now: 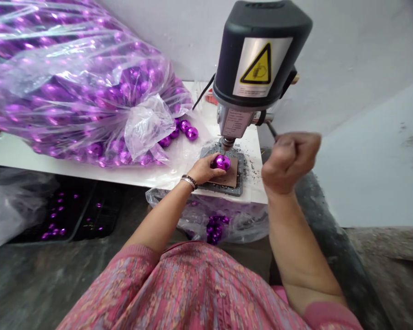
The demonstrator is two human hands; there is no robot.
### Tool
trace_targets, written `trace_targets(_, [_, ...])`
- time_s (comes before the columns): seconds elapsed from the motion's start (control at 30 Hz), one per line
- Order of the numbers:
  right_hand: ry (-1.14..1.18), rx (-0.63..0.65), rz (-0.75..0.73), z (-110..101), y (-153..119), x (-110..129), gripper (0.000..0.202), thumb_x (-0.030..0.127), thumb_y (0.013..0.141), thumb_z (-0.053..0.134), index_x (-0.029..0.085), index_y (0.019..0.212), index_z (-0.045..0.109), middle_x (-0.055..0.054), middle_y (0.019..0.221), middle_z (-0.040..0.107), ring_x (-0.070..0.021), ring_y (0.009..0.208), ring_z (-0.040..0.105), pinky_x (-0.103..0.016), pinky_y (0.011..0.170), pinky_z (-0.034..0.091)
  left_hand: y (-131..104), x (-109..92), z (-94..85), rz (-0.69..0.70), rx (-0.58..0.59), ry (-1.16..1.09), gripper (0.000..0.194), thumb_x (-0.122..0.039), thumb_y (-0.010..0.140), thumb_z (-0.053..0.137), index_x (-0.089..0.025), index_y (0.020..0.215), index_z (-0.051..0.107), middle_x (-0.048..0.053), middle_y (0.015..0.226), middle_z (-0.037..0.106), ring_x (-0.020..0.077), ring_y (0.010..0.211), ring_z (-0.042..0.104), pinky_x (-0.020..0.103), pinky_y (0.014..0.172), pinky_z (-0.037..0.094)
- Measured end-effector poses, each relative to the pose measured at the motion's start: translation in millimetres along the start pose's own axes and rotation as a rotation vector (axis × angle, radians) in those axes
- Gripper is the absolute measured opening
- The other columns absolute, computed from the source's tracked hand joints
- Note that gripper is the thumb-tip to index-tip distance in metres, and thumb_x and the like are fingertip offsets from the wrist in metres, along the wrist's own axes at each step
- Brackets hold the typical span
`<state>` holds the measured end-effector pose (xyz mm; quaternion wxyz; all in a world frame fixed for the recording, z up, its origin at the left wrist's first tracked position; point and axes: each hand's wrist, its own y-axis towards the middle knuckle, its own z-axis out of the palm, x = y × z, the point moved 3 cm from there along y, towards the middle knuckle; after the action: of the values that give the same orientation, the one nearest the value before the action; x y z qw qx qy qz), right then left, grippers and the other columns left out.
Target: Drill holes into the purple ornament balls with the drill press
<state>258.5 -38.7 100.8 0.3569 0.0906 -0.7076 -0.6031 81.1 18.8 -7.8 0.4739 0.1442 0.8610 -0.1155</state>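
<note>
A shiny purple ball (223, 162) is gripped between the thumb and fingers of my left hand (208, 169). It rests over a brown board (230, 177) on the drill press's grey base (240, 187). The drill bit (225, 152) comes down from the chuck to the top of the ball; whether it has entered the ball I cannot tell. My right hand (291, 160) is closed around the feed lever (271, 129) at the right side of the drill press (248, 82). The grip end of the lever is hidden in the fist.
A large clear bag (79, 87) of purple balls fills the left of the white table (72, 162), with several loose balls (192, 133) by its mouth. Dark shavings (249, 169) surround the base. Below the front edge hangs a plastic bag (248, 222) holding balls. Black crates (65, 215) stand at lower left.
</note>
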Motion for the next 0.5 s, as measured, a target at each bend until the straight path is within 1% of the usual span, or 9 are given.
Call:
trace_targets(0.07, [-0.021,0.012,0.107,10.2,37.7,5.4,0.036,0.04,0.099,0.033,0.016,0.072,0.04,0.003,0.065,0.038,-0.0027,0.063,0.038,-0.022,0.069,0.033,0.6,1.1,1.1,-0.017,-0.009,-0.001,0.067,-0.026,0.071,0.082,-0.019,0.135,0.064,0.005,0.117,0.075,0.0235,0.106,0.068,0.034,0.098,0.053])
trace_targets(0.1, [-0.06,0.08,0.289,18.2,57.6,3.6,0.035,0.033,0.099,0.035,0.016,0.069,0.035,0.003,0.064,0.035,-0.0019,0.064,0.036,-0.021,0.071,0.031,0.1,1.5,1.5,-0.014,-0.01,-0.005,0.068,-0.025,0.071,0.082,-0.018,0.136,0.063,0.005,0.118,0.075,0.0235,0.106,0.068,0.035,0.098,0.053])
trace_targets(0.13, [-0.106,0.157,0.493,26.3,75.1,0.4,0.034,0.027,0.098,0.036,0.016,0.066,0.034,0.004,0.065,0.035,-0.0012,0.066,0.034,-0.022,0.074,0.031,-1.3,1.8,1.4,-0.001,-0.008,-0.012,0.068,-0.024,0.07,0.081,-0.018,0.135,0.063,0.006,0.118,0.075,0.0235,0.105,0.068,0.036,0.099,0.053])
trace_targets(0.2, [-0.132,0.203,0.6,39.4,105.0,-0.8,0.035,0.018,0.096,0.036,0.013,0.062,0.039,0.004,0.063,0.038,-0.001,0.065,0.031,-0.023,0.077,0.03,-7.5,2.1,-0.9,0.054,0.021,-0.031,0.065,-0.021,0.07,0.08,-0.018,0.133,0.064,0.006,0.118,0.075,0.0233,0.107,0.068,0.037,0.1,0.054])
trace_targets(0.27, [-0.137,0.207,0.634,48.2,120.3,-4.1,0.037,0.016,0.097,0.034,0.013,0.06,0.039,0.004,0.062,0.037,-0.0011,0.065,0.028,-0.024,0.077,0.028,-17.8,2.4,-6.4,0.145,0.097,-0.04,0.065,-0.019,0.068,0.081,-0.02,0.131,0.065,0.007,0.122,0.074,0.0241,0.111,0.068,0.038,0.102,0.053])
trace_targets(0.37, [-0.107,0.191,0.618,53.4,121.0,-9.7,0.037,0.019,0.098,0.033,0.014,0.062,0.036,0.004,0.064,0.036,-0.0005,0.066,0.028,-0.024,0.076,0.026,-31.6,6.1,-20.9,0.247,0.214,-0.035,0.068,-0.028,0.064,0.089,-0.022,0.129,0.069,0.01,0.13,0.071,0.0266,0.117,0.067,0.039,0.104,0.053])
trace_targets(0.4, [-0.095,0.182,0.605,53.5,118.7,-10.9,0.037,0.02,0.098,0.032,0.014,0.062,0.034,0.004,0.064,0.035,-0.0004,0.066,0.027,-0.024,0.076,0.026,-32.1,8.9,-27.6,0.247,0.208,-0.042,0.066,-0.034,0.066,0.088,-0.022,0.128,0.07,0.011,0.13,0.071,0.0268,0.117,0.067,0.039,0.103,0.053])
trace_targets(0.43, [-0.086,0.176,0.597,53.2,116.5,-11.8,0.037,0.019,0.098,0.031,0.014,0.062,0.032,0.004,0.065,0.034,-0.0003,0.066,0.027,-0.024,0.075,0.025,-29.0,12.7,-35.1,0.223,0.166,-0.055,0.061,-0.039,0.071,0.085,-0.021,0.128,0.071,0.011,0.129,0.072,0.0264,0.115,0.068,0.039,0.102,0.054])
trace_targets(0.5, [-0.074,0.173,0.591,52.5,113.6,-13.5,0.037,0.016,0.098,0.032,0.015,0.06,0.029,0.004,0.065,0.033,-0.0004,0.065,0.025,-0.023,0.074,0.025,-12.5,23.0,-51.5,0.117,-0.017,-0.078,0.049,-0.042,0.085,0.072,-0.018,0.127,0.07,0.012,0.124,0.073,0.0249,0.109,0.069,0.039,0.1,0.054])
